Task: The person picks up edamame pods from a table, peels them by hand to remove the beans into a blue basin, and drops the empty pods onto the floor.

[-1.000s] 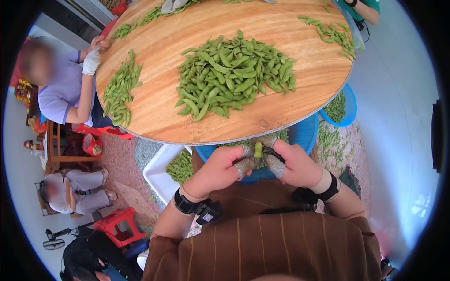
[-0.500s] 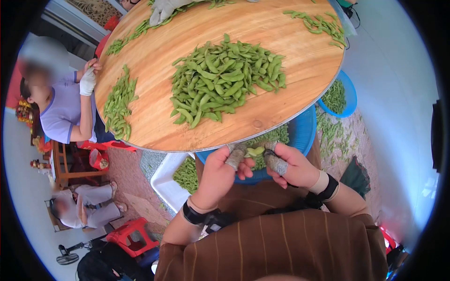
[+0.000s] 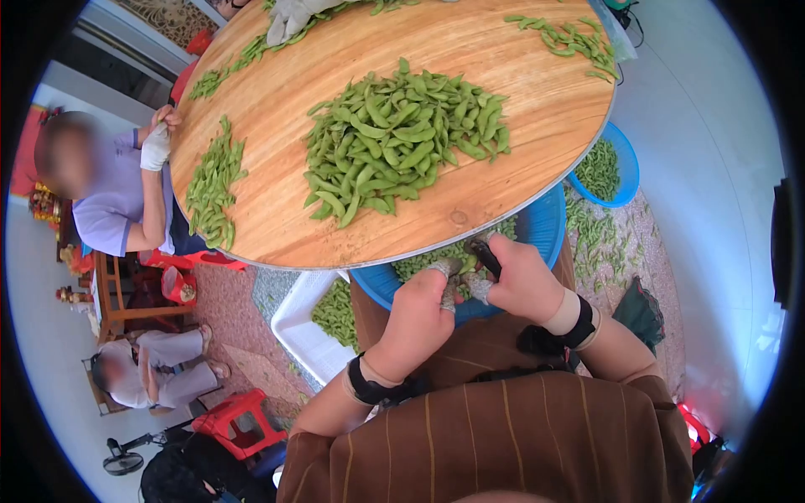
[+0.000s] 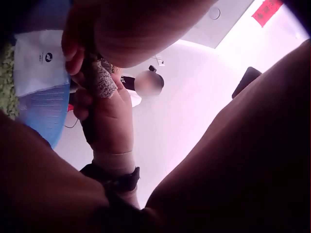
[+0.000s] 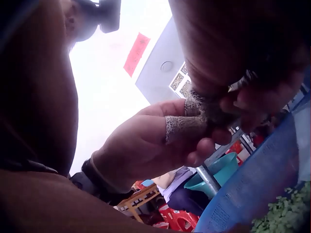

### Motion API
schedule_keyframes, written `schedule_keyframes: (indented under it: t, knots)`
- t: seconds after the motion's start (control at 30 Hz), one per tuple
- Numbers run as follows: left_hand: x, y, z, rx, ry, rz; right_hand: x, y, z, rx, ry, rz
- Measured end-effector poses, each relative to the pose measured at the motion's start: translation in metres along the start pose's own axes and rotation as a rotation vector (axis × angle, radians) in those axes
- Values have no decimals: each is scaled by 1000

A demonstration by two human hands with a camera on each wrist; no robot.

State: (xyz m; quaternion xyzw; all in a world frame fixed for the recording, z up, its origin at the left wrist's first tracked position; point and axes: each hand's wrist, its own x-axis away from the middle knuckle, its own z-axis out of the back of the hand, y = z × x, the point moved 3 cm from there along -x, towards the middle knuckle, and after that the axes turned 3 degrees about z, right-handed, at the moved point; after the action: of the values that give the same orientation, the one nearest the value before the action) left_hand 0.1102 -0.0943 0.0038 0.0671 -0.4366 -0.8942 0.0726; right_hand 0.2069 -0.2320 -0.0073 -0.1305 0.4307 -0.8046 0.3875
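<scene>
Both hands meet over a blue basin (image 3: pixel 551 226) of green beans, just below the round table's near edge. Grey wraps cover thumbs and fingertips. A green edamame pod (image 3: pixel 468 263) shows between the fingertips, partly hidden by them. My left hand (image 3: pixel 419 308) pinches at its left side, fingers curled. From the other side my right hand (image 3: pixel 527 281) pinches too, a black strip lying along its finger. In the left wrist view the right hand (image 4: pixel 114 121) appears with its fingers bent; the right wrist view shows the left hand (image 5: pixel 138 141), its fingertips in shadow.
A large pile of edamame pods (image 3: pixel 402 138) covers the middle of the wooden table (image 3: pixel 277 201). On the floor stand a white basket (image 3: pixel 298 323) and another blue basin (image 3: pixel 627 193). A seated person (image 3: pixel 117 201) works at the left; a gloved hand (image 3: pixel 289 18) reaches in at the top.
Half a second ago the hands held a pale green pod higher, below the table edge. Since then the left hand has dropped slightly and turned, and the right hand has risen and tilted leftward.
</scene>
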Motion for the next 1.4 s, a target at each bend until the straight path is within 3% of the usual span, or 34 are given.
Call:
schedule_keyframes:
  t: [0.1,0.3,0.4,0.5,0.57,0.6,0.67,0.73,0.8,0.93,1.03,1.1,1.23,1.3,1.33,1.4]
  knots:
    - [-3,-1,2,-10,-10,-29,-1,4,-3,15,-44,-45]
    - [2,-8,7,182,-72,103,4,-1,-9,162,21,124]
    - [15,-11,20,100,-55,109,0,-3,-13,217,-39,253]
    - [43,-25,51,-4,16,149,0,7,-22,265,-220,259]
    - [63,-46,76,-428,20,307,-2,13,-23,227,-213,308]
    - [68,-51,85,-432,26,316,-2,13,-25,193,-200,336]
    - [73,-54,98,-595,151,271,-3,13,-28,212,-217,319]
    - [53,-34,102,-573,242,255,-5,11,-32,242,-228,301]
    - [30,-17,101,-537,461,68,-7,8,-35,244,-206,292]
    - [-16,-22,90,-691,564,-9,-3,-4,-29,317,-303,248]
    - [-25,-22,88,-802,512,-8,1,-2,-24,318,-310,221]
    - [-13,-12,89,-773,620,-30,5,3,-23,232,-281,202]
    - [9,-5,77,-634,470,136,-3,-12,-15,69,-305,203]
    - [13,1,68,-376,418,35,-10,-26,-13,-411,-403,-241]
    - [15,0,64,-371,406,33,-13,-27,-15,-414,-396,-253]
    - [16,-3,51,-167,235,-27,-18,-28,-19,-917,-294,-411]
